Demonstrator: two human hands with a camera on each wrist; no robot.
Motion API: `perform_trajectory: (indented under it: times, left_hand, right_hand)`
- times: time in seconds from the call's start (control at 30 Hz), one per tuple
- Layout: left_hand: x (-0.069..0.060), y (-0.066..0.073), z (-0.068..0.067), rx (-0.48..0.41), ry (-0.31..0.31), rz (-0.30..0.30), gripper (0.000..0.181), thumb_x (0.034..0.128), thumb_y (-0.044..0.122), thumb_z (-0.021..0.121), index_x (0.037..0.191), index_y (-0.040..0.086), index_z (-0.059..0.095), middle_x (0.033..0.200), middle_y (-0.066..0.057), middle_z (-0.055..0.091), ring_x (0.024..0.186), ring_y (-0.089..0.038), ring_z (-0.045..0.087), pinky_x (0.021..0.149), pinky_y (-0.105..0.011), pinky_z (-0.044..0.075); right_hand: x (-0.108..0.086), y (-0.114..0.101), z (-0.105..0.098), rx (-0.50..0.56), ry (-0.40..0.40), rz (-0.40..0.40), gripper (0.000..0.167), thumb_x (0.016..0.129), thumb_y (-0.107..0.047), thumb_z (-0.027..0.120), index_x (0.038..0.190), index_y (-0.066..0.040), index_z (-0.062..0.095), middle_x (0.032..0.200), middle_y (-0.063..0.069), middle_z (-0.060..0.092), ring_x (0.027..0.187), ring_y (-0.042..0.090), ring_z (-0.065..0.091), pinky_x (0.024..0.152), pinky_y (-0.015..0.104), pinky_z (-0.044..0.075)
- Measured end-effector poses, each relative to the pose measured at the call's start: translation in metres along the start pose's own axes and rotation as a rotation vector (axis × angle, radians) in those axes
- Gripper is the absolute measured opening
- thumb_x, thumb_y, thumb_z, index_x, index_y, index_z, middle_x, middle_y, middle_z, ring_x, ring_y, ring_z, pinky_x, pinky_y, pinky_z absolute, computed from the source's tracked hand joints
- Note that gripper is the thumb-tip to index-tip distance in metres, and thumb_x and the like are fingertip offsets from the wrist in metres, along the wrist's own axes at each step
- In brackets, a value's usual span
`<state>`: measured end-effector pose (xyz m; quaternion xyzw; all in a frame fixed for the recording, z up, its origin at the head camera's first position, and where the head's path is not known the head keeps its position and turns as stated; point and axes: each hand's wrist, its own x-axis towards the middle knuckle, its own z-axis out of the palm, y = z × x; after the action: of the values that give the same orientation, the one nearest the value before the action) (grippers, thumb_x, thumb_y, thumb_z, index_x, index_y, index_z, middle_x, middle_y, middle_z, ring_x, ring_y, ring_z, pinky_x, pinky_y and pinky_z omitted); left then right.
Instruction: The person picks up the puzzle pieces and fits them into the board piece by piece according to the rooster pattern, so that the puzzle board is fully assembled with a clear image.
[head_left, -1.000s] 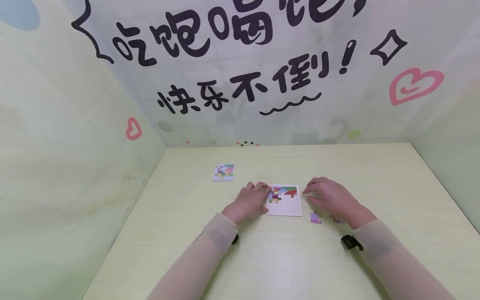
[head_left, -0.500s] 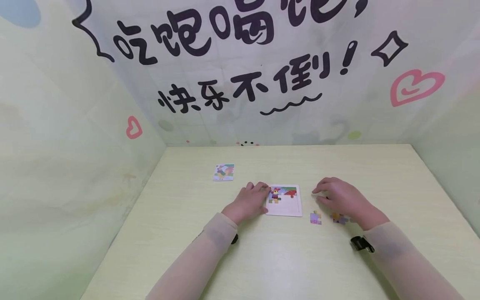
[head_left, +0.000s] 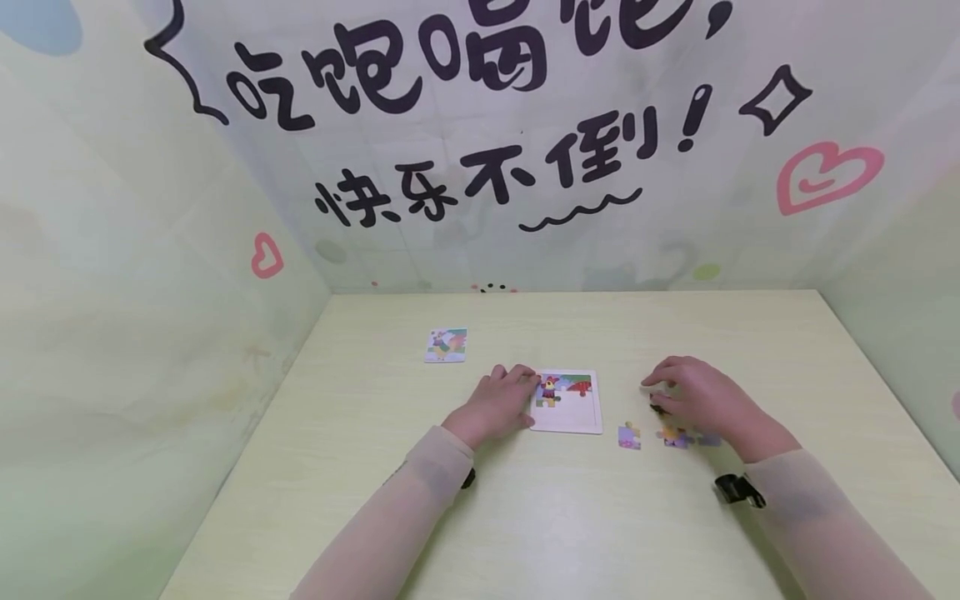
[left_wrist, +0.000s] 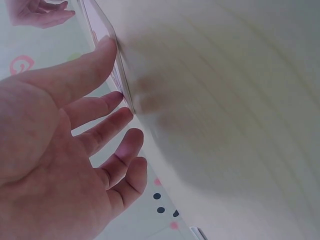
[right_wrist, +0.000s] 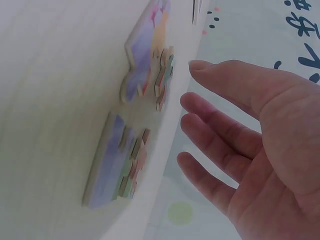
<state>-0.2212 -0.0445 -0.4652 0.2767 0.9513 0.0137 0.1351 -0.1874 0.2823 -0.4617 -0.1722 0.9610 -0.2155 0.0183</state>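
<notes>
My left hand (head_left: 498, 404) rests at the left edge of a white puzzle tray (head_left: 568, 418). In the left wrist view its thumb and two fingers touch the rim of the tray (left_wrist: 121, 70), the other fingers loosely bent. Joined pieces with a colourful bird and a red shape fill the tray's far part; its near part is bare white. My right hand (head_left: 701, 398) hovers over loose puzzle pieces right of the tray, fingers apart. A dark piece (head_left: 657, 405) shows partly under its thumb. The right wrist view shows nothing between the fingers, with lavender-edged pieces (right_wrist: 107, 165) beside them.
A small picture card (head_left: 446, 345) lies at the back left of the pale wooden table (head_left: 495, 533). Puzzle pieces lie in a row near the right hand: a lavender one (head_left: 628, 437), an orange-and-purple one (head_left: 675, 437) and a lavender one (head_left: 708, 439). Printed cloth walls surround the table.
My right hand has moved away from the tray's right edge, rightward over the loose pieces, uncovering more of them. The left hand and the tray stay in place.
</notes>
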Motion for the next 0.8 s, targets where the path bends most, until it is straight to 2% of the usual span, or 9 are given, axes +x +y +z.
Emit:
perform_trajectory:
  times: [0.2, 0.43, 0.8]
  left_hand:
    - [-0.001, 0.000, -0.001, -0.014, 0.002, 0.001, 0.075, 0.0962, 0.041, 0.072, 0.160, 0.016, 0.041, 0.164, 0.003, 0.037, 0.134, -0.025, 0.041, 0.106, -0.040, 0.042]
    - [-0.002, 0.001, -0.001, -0.031, 0.003, 0.000, 0.075, 0.0960, 0.040, 0.072, 0.160, 0.017, 0.041, 0.164, 0.003, 0.037, 0.132, -0.025, 0.041, 0.105, -0.039, 0.042]
    - [-0.002, 0.001, -0.001, -0.033, 0.002, -0.001, 0.074, 0.0962, 0.040, 0.072, 0.160, 0.017, 0.041, 0.164, 0.002, 0.038, 0.134, -0.025, 0.041, 0.106, -0.040, 0.042]
  right_hand:
    - [-0.001, 0.002, -0.005, 0.010, -0.042, 0.014, 0.020, 0.088, -0.009, 0.078, 0.108, -0.009, 0.081, 0.110, 0.010, 0.074, 0.090, 0.021, 0.064, 0.079, 0.043, 0.057]
    - [-0.005, 0.009, -0.005, 0.018, -0.068, 0.003, 0.021, 0.086, -0.011, 0.080, 0.107, -0.010, 0.081, 0.104, 0.004, 0.074, 0.080, 0.013, 0.057, 0.068, 0.028, 0.050]
    - [-0.010, 0.010, -0.003, 0.051, -0.087, 0.014, 0.021, 0.087, -0.010, 0.080, 0.109, -0.011, 0.081, 0.100, -0.001, 0.072, 0.070, 0.010, 0.048, 0.060, 0.025, 0.044]
